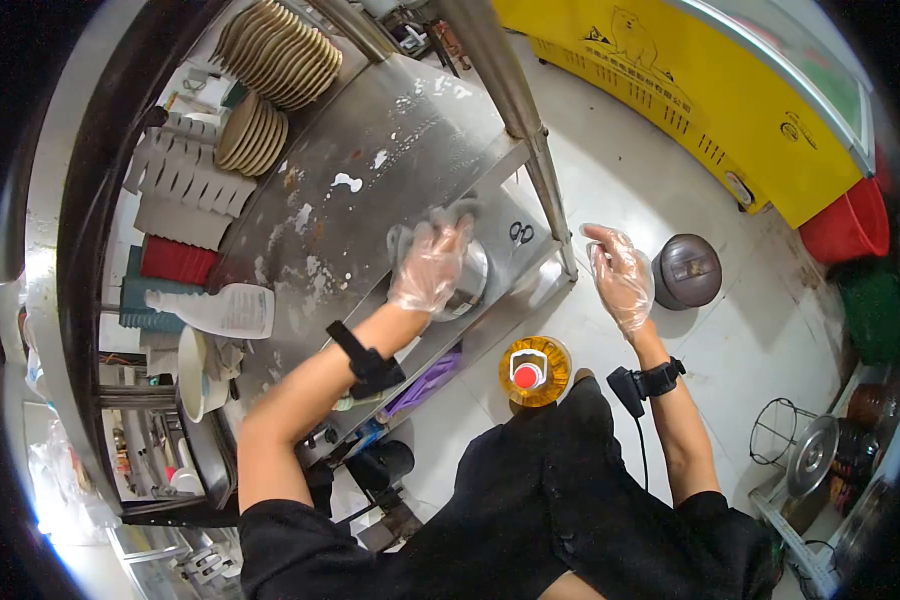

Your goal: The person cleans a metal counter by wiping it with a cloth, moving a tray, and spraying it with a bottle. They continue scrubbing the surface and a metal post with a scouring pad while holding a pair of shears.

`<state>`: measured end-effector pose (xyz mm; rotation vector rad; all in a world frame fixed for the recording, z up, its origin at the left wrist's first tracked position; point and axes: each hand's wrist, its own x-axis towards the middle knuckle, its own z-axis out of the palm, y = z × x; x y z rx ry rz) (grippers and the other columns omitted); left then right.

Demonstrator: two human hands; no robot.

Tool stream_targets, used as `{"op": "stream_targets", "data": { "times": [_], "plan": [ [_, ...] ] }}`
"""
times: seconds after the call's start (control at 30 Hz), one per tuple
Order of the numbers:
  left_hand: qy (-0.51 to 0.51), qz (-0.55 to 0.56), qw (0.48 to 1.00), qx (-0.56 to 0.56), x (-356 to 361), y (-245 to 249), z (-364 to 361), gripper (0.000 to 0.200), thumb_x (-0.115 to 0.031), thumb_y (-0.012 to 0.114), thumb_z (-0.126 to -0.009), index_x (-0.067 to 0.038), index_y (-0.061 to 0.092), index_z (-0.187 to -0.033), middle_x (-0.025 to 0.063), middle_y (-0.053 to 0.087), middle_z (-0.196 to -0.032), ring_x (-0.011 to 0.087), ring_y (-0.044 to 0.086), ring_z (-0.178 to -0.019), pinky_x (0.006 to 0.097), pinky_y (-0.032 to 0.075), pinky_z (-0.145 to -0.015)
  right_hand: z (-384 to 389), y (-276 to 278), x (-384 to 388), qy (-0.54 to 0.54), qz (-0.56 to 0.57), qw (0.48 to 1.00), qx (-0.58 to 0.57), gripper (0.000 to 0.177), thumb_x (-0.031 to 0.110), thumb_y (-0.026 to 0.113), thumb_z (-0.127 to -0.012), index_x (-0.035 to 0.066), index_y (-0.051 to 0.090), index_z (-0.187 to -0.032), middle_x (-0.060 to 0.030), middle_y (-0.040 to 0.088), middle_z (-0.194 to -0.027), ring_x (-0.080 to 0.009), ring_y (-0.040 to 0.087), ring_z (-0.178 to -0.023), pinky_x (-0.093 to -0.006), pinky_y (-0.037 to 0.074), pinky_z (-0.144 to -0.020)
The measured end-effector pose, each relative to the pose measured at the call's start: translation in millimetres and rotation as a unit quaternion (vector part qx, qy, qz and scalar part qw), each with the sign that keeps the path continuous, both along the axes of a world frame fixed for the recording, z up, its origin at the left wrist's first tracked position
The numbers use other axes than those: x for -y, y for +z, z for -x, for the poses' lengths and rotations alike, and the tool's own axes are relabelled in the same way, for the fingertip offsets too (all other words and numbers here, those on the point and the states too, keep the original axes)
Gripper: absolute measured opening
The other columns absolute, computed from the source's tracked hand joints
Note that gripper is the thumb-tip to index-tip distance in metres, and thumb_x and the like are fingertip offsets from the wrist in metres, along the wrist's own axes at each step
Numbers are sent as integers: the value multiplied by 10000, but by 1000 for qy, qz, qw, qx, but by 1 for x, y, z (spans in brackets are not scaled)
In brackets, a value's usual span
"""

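Note:
My left hand (432,268), in a clear plastic glove, is over the near edge of the steel table (370,130). Its fingers are curled and slightly blurred around something greyish that I cannot make out. Partly hidden behind this hand is a round, shiny metal-looking object (472,282). My right hand (620,275), gloved the same way, hangs in the air past the table's corner. Its fingers are apart and hold nothing. White foamy patches (347,182) and wet marks lie on the tabletop. Both wrists wear black straps.
Stacked plates (278,55), a white spray bottle (220,308) and a red container (177,260) line the table's left side. On the floor are an oil jug (533,372) and a dark round stool (687,272). A yellow freezer (670,90) and red bucket (848,225) stand beyond.

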<state>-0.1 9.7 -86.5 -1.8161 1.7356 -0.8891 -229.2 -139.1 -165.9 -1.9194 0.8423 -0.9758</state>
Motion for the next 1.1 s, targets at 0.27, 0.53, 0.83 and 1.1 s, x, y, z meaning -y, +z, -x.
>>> {"op": "stream_targets", "data": {
  "times": [0.27,0.53,0.83,1.1],
  "plan": [
    [-16,240,715,-656,-3,24,19,543,51,487,-835,-111,531,-1351,102,592,-1310,288,550,-1182,371,438,-997,-67,29,-30,193,-235,945,123,338,287,533,-1003,53,584,-1242,-73,653,-1158,-182,628,-1027,-326,500,-881],
    [1,258,-3,-966,-18,6,39,447,-213,598,-961,-84,468,-1370,43,593,-1238,142,606,-1054,313,522,-905,-94,41,-60,282,-549,736,279,390,405,531,-993,109,563,-1246,34,584,-1180,-68,511,-1070,-260,376,-989],
    [92,253,34,-962,-64,2,25,446,-294,555,-984,-93,454,-1369,100,587,-1258,226,600,-1115,379,497,-973,-103,-7,-32,48,-10,993,107,359,230,575,-950,-10,593,-1218,-242,615,-1211,-360,586,-1123,-418,468,-951],
    [-12,483,501,-718,-102,39,-19,346,-68,539,-982,-41,514,-1326,61,630,-1171,141,581,-1080,288,456,-947,-117,120,13,-79,275,958,1,227,127,603,-866,121,666,-1084,-201,665,-868,-345,651,-796,-404,529,-716]
  ]
}}
